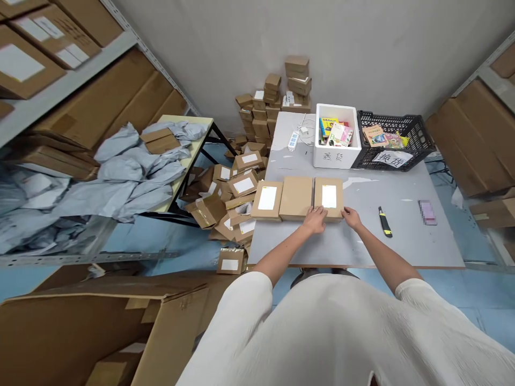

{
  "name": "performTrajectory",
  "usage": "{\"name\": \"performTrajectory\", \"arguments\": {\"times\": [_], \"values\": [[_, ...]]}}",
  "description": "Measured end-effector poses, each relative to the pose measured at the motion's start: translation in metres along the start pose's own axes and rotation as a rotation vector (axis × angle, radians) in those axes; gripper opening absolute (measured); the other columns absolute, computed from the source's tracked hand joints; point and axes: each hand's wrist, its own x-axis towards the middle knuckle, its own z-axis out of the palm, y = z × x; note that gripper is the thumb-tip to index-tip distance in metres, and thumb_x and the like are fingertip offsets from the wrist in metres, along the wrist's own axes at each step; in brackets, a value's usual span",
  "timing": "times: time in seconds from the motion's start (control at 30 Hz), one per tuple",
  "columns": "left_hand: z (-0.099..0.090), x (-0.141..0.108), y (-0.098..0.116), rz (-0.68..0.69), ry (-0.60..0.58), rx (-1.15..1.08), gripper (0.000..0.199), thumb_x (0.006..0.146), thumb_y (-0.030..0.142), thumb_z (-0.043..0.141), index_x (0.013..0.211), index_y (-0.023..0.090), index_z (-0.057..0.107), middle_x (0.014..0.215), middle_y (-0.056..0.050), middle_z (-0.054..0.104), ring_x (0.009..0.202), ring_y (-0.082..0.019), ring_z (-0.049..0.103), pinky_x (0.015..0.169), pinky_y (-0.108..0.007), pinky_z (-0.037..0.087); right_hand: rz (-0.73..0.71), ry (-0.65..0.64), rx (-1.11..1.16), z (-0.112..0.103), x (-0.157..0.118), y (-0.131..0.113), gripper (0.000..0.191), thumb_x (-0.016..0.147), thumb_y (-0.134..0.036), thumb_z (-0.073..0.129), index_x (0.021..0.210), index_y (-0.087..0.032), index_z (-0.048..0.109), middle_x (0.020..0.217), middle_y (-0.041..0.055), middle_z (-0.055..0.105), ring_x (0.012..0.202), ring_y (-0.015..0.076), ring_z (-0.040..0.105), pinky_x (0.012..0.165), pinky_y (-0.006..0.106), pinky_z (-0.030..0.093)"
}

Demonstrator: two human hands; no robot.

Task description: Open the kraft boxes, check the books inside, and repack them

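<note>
Three cardboard boxes are lined up side by side on the grey worktop (306, 249), near its left end. Left box (266, 199) and right box (329, 197) are white-labelled; middle box (296, 196) is plain on top. Narrow dark gap seen between middle and right.

Right box is handled from the near side. Left hand (316, 219) is laid over its near-left corner, by the gap, fingers resting near the label; whether anything is gripped cannot be told. Right hand (351, 218) is held at its near-right corner, fingers bent in against it; pinch or plain contact can't be told.

To the right, a black-and-yellow cutter (385, 222) is laid down, with a blurred-out pinkish item (427, 212) farther right. At the back, books are held in a white bin (337, 161) and a black crate (406, 140), set side by side, both marked with handwriting. Power strip (293, 141) is placed left of the bin. Cartons (243, 185) are heaped on the floor to the left.
</note>
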Motion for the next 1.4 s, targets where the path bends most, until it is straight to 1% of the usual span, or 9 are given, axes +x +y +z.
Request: {"name": "performTrajectory", "arguments": {"times": [0.2,0.43,0.7,0.87,0.97,1.07,1.2,1.27,1.4], "values": [[0.009,0.010,0.031,0.034,-0.028,0.041,0.067,0.088,0.028,0.069,0.153,0.020,0.056,0.175,-0.020,0.041,0.165,-0.034,0.035,0.134,-0.054,0.027,0.006,0.053,0.019,-0.026,-0.004,0.018,0.046,0.093,-0.029,0.051,0.127,-0.019,0.078,0.131,0.0104,0.081,0.119,0.0242,0.076,0.108,0.038,0.057],[0.026,0.042,0.089,0.052,-0.056,0.022,0.069,0.087,0.030,0.068,0.154,0.027,0.054,0.175,-0.016,0.043,0.162,-0.036,0.038,0.129,-0.057,0.032,-0.015,0.125,0.024,-0.081,0.006,0.068,0.047,0.087,-0.027,0.053,0.126,-0.019,0.079,0.120,0.0114,0.083,0.112,0.0271,0.077,0.106,0.045,0.059],[0.058,0.083,0.165,-0.040,-0.047,0.026,0.070,0.090,0.033,0.070,0.157,0.026,0.050,0.178,-0.018,0.037,0.160,-0.038,0.040,0.127,-0.059,0.030,-0.064,0.059,0.009,-0.143,0.043,0.116,0.054,0.086,-0.023,0.054,0.135,-0.017,0.075,0.131,0.0128,0.080,0.116,0.0260,0.075,0.110,0.043,0.057],[0.067,0.093,0.192,-0.088,-0.065,0.000,0.072,0.090,0.034,0.073,0.158,0.028,0.050,0.179,-0.016,0.036,0.161,-0.039,0.040,0.125,-0.059,0.033,-0.160,-0.044,0.007,-0.161,0.058,0.126,0.060,0.083,-0.023,0.053,0.141,-0.020,0.070,0.137,0.0099,0.076,0.124,0.0259,0.070,0.116,0.044,0.054],[0.061,0.102,0.192,-0.095,-0.100,-0.041,0.067,0.095,0.035,0.068,0.159,0.030,0.051,0.177,-0.013,0.040,0.161,-0.037,0.041,0.126,-0.057,0.035,-0.151,0.026,-0.085,-0.160,0.051,0.129,0.065,0.082,-0.027,0.058,0.146,-0.018,0.065,0.148,0.0151,0.067,0.139,0.0309,0.060,0.121,0.048,0.049],[0.046,0.117,0.178,-0.154,-0.049,-0.085,0.065,0.099,0.031,0.060,0.163,0.029,0.049,0.176,-0.012,0.043,0.160,-0.035,0.042,0.127,-0.055,0.038,-0.006,0.170,-0.112,-0.152,0.038,0.130,0.064,0.084,-0.033,0.062,0.146,-0.016,0.061,0.154,0.0217,0.055,0.142,0.0366,0.055,0.120,0.050,0.047],[0.020,0.143,0.148,-0.359,0.103,-0.147,0.060,0.097,0.026,0.063,0.156,0.023,0.057,0.174,-0.016,0.044,0.156,-0.038,0.045,0.128,-0.057,0.038,0.095,0.215,0.009,-0.135,0.024,0.128,0.040,0.086,-0.032,0.061,0.124,-0.019,0.064,0.133,0.0184,0.062,0.126,0.0341,0.062,0.114,0.047,0.051],[0.010,0.156,0.131,-0.371,0.117,-0.155,0.054,0.098,0.023,0.060,0.152,0.019,0.059,0.170,-0.021,0.046,0.153,-0.040,0.046,0.126,-0.059,0.038,0.090,0.194,0.056,-0.128,0.021,0.128,0.028,0.085,-0.030,0.063,0.112,-0.021,0.063,0.121,0.0155,0.065,0.120,0.0325,0.062,0.112,0.045,0.052],[0.004,0.173,0.105,-0.372,0.124,-0.178,0.043,0.098,0.019,0.061,0.141,0.019,0.063,0.158,-0.020,0.054,0.148,-0.037,0.046,0.125,-0.057,0.036,0.046,0.175,0.095,-0.120,0.019,0.130,0.018,0.082,-0.028,0.065,0.099,-0.025,0.062,0.108,0.0090,0.068,0.119,0.0308,0.062,0.112,0.045,0.052]]}}
